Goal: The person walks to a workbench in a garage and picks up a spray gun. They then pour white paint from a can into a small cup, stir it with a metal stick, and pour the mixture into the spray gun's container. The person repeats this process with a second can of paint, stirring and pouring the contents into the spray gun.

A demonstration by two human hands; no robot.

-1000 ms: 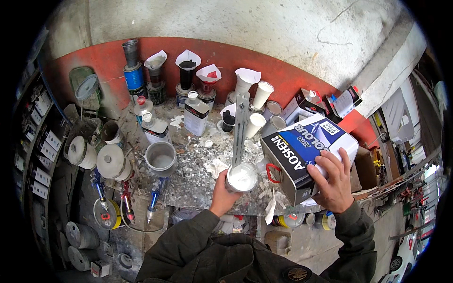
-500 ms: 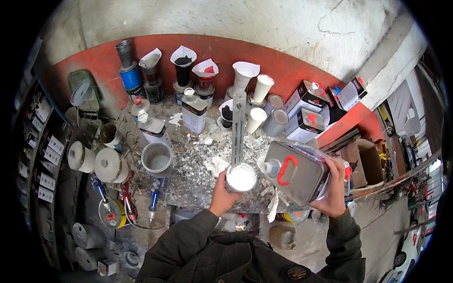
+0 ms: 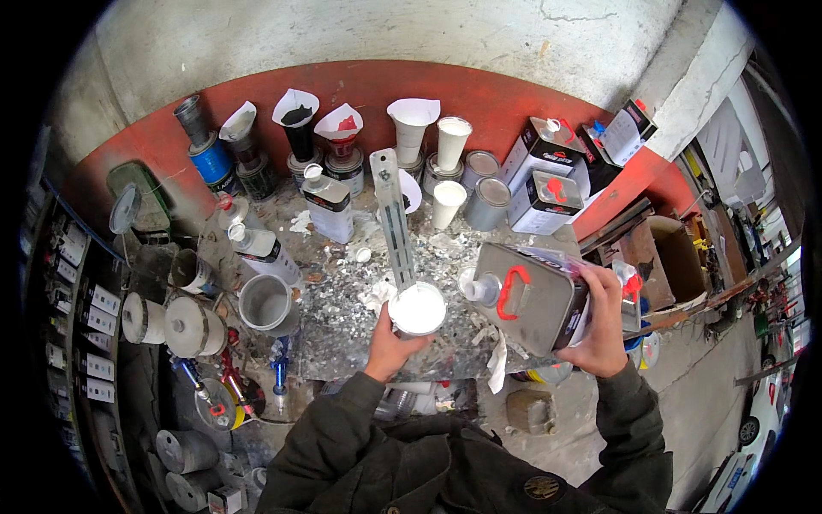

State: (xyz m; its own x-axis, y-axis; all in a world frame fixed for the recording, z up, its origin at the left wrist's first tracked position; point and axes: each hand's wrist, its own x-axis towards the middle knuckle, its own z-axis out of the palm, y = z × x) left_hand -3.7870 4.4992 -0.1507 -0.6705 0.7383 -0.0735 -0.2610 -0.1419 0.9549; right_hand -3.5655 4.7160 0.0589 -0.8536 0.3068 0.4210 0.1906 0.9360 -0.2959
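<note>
My left hand [image 3: 390, 349] is wrapped round a cup of white paint [image 3: 418, 310] above the near edge of the bench. A long slotted metal mixing stick [image 3: 395, 227] stands in the cup and leans away to the far left. My right hand [image 3: 602, 330] grips a rectangular metal can [image 3: 548, 304] by its far end. The can is tilted, with its red handle [image 3: 514, 292] up and its clear spout [image 3: 485, 289] turned toward the cup. Spout and cup are apart, and I cannot make out any stream between them.
Paint-spattered bench [image 3: 342, 317]. Paint tins, cups and paper strainers line the red wall band, including a white cup [image 3: 448, 204]. Solvent cans [image 3: 545, 203] stand at the back right. Left are an empty grey tub [image 3: 267, 305], a white-labelled can [image 3: 265, 254] and spray guns [image 3: 280, 364].
The cup and my left hand sit a little farther left in view, and the mixing stick leans more to the left. The can stays tilted in my right hand. The whole view has shifted slightly.
</note>
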